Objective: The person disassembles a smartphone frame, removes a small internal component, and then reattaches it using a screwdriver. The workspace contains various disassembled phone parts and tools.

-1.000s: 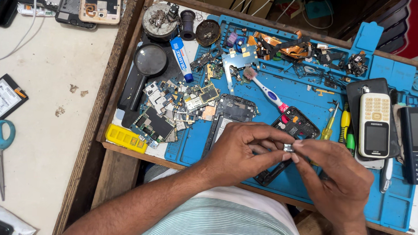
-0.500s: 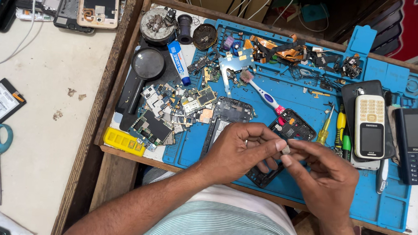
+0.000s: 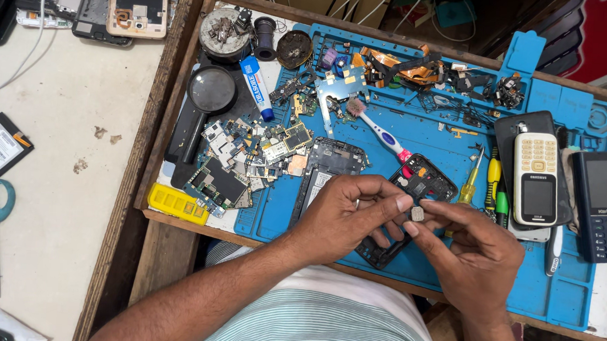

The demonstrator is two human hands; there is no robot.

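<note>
While your fingertips meet over the blue mat (image 3: 400, 137), your left hand (image 3: 346, 217) and right hand (image 3: 474, 256) both pinch one tiny grey part (image 3: 417, 214) between them, fingers close together. It looks very light, hard and easy to drop, so I think you should hold it by its edges and squeeze softly. Right under it, at 6 o'clock, lies the open black phone frame (image 3: 411, 196). At 11 o'clock is a toothbrush (image 3: 380, 131). At 3 o'clock stands a white phone (image 3: 536, 178), and at 9 o'clock sits a heap of circuit boards (image 3: 249, 154).
</note>
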